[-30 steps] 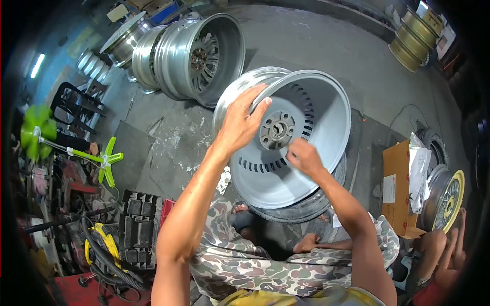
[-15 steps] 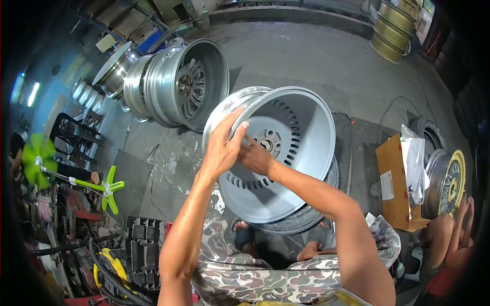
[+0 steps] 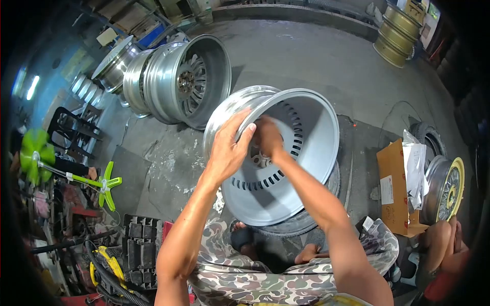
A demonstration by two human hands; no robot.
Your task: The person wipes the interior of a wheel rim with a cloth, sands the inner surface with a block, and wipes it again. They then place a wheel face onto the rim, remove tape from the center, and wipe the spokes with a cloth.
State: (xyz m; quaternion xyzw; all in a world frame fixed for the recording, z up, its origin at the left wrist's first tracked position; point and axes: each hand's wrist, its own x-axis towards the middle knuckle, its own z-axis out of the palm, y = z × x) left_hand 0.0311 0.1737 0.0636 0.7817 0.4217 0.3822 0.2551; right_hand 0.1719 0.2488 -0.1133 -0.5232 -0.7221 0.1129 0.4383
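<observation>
A large silver-grey wheel rim (image 3: 311, 168) stands tilted in front of me, its hollow side facing up toward me and a ring of slots around its hub. My left hand (image 3: 230, 143) grips the rim's left edge, fingers along the outer barrel and thumb over the lip. Inside the barrel, against the upper left of its inner wall, is my right hand (image 3: 267, 136). It is smeared by motion, and whether its fingers hold anything is hidden. Beneath the rim lies a black tyre (image 3: 296, 224).
Several polished rims (image 3: 166, 84) stand at the upper left. Gold rims (image 3: 395, 38) are stacked at the upper right. To the right are a cardboard box (image 3: 392, 188) and a yellow-edged rim (image 3: 449, 191) beside another person's hands. A green fan (image 3: 105, 184) stands left.
My right hand has moved up and slightly right along the inside of the rim. My left hand keeps its grip on the edge. The view has shifted slightly.
</observation>
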